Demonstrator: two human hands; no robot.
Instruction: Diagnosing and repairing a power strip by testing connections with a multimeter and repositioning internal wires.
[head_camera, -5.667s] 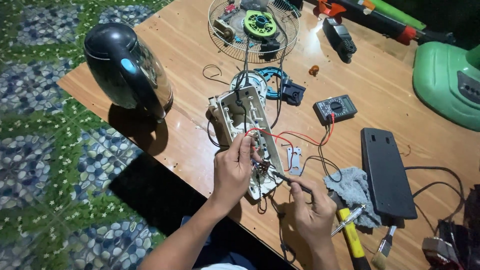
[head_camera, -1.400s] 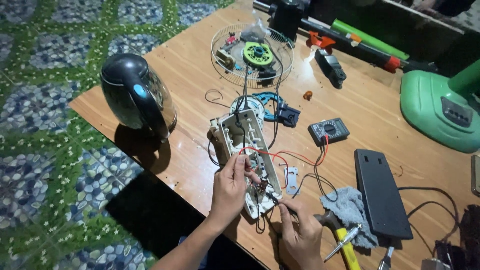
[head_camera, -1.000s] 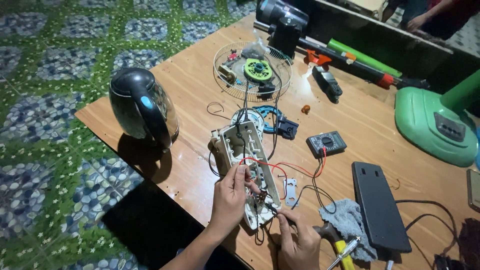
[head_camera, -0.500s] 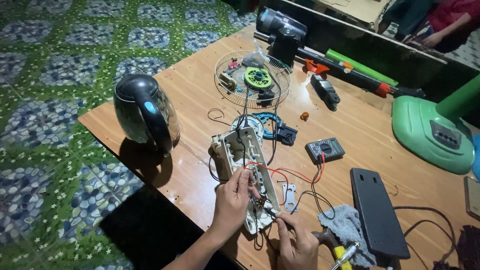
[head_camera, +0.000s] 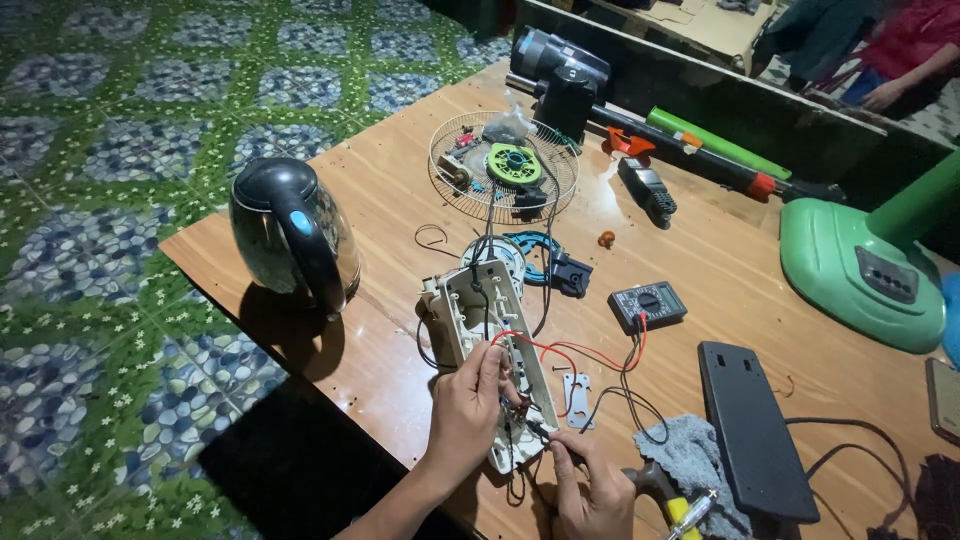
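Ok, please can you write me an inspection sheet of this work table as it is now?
Surface: wooden table, scuffed, crowded on the right side.
Job's things: opened white housing with its wiring exposed, lying flat near the table edge.
Clutter: black kettle, wire fan guard holding small parts, multimeter, long black cover, grey rag, yellow-handled tool, green fan base.
Grippers: left hand pressing on the housing; right hand holding a thin dark tool to its lower end.
Cables: red and black leads from multimeter to housing.
Surroundings: patterned tile floor; another person partly seen at top right.
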